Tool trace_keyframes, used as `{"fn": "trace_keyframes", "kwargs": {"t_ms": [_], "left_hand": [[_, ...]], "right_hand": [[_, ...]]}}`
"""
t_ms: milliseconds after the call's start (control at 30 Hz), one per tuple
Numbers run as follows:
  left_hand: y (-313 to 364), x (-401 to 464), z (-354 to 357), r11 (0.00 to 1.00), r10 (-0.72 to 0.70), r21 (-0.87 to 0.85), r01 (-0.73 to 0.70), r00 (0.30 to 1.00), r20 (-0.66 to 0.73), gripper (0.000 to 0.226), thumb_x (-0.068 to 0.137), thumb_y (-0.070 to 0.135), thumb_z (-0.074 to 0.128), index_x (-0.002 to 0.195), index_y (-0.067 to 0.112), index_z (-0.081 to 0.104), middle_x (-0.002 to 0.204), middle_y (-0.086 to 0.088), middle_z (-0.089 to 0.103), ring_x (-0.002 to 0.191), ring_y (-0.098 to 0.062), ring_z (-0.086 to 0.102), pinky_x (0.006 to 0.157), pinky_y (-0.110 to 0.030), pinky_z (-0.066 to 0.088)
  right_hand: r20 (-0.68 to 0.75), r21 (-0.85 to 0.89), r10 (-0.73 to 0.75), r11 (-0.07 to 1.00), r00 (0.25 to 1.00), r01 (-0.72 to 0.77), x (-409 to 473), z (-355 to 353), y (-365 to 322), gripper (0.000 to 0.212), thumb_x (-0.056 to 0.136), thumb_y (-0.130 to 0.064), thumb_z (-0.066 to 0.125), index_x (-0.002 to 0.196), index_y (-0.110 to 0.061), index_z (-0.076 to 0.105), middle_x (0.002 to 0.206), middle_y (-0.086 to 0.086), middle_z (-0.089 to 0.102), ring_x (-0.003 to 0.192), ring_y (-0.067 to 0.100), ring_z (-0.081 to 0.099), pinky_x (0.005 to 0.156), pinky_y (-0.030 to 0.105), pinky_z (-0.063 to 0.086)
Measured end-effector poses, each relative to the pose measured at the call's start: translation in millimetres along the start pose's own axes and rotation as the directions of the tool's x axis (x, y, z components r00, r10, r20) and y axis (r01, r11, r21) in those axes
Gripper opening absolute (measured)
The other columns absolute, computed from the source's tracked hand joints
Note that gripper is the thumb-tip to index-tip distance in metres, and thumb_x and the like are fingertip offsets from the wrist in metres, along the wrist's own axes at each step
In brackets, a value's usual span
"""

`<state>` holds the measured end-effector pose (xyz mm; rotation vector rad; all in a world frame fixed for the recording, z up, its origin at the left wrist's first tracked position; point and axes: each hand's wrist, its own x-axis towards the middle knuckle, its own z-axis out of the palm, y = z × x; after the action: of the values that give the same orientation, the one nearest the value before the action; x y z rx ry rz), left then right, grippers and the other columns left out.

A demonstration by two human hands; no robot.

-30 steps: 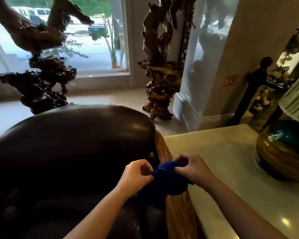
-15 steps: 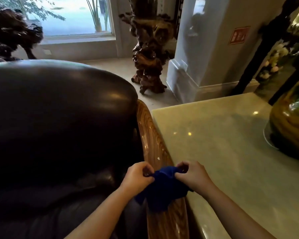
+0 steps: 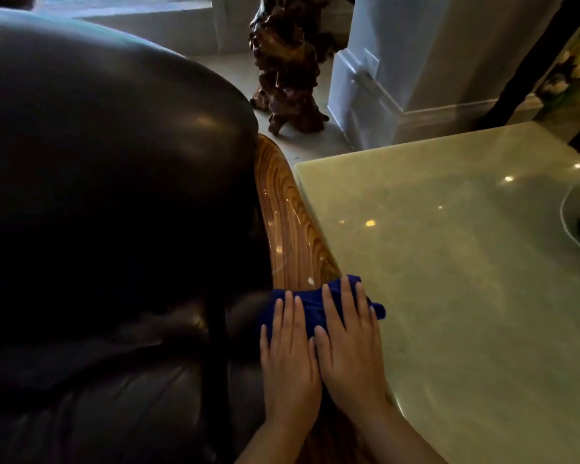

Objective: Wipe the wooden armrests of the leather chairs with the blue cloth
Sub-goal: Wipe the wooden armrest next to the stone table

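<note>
Both forearms enter from the bottom edge and converge toward the centre. The left hand lies palm down, fingers extended and held close together, pointing away from the body. The right hand lies palm down just beside it, thumb edges touching or nearly so, fingers extended and slightly spread. Both hands are flat and press downward; neither is curled into a grasp. Wrists are straight.

No legible text anywhere.
</note>
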<state>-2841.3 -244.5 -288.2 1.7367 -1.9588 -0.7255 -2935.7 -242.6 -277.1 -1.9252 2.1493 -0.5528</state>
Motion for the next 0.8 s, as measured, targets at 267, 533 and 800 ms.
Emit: {"fn": "trace_keyframes", "kwargs": {"t_ms": [267, 533, 800], "left_hand": [[-6, 55, -8, 0.999, 0.048, -0.005, -0.048, 0.998, 0.051, 0.059, 0.097, 0.027, 0.022, 0.135, 0.033, -0.023, 0.147, 0.021, -0.027, 0.134, 0.006, -0.028, 0.117, -0.027, -0.007], [-9, 127, -21, 0.996, 0.08, -0.055, -0.075, 0.993, 0.083, 0.06, 0.098, 0.023, 0.022, 0.131, 0.039, -0.026, 0.141, 0.029, -0.032, 0.132, 0.01, -0.03, 0.114, -0.022, -0.009], [-15, 204, -36, 0.996, 0.084, -0.016, -0.083, 0.987, 0.137, 0.058, 0.098, 0.026, 0.018, 0.129, 0.035, -0.031, 0.143, 0.02, -0.035, 0.129, 0.008, -0.036, 0.115, -0.024, -0.011]], "right_hand": [[0.043, -0.008, -0.004, 1.0, 0.999, 0.005, 52, 0, -1, 0.057, 0.092, -0.034, 0.023, 0.143, -0.021, 0.003, 0.154, 0.004, 0.002, 0.144, 0.022, 0.0, 0.115, 0.044, 0.022], [0.115, 0.01, 0.015, 1.0, 0.993, -0.016, 124, 5, -9, 0.059, 0.096, -0.036, 0.027, 0.145, -0.022, -0.003, 0.153, 0.0, -0.014, 0.141, 0.014, -0.012, 0.114, 0.033, 0.014], [0.186, 0.091, 0.077, 0.991, 0.979, -0.096, 201, 15, -18, 0.058, 0.097, -0.037, 0.023, 0.146, -0.023, -0.006, 0.157, 0.001, -0.013, 0.144, 0.012, -0.007, 0.115, 0.027, 0.013]]}}
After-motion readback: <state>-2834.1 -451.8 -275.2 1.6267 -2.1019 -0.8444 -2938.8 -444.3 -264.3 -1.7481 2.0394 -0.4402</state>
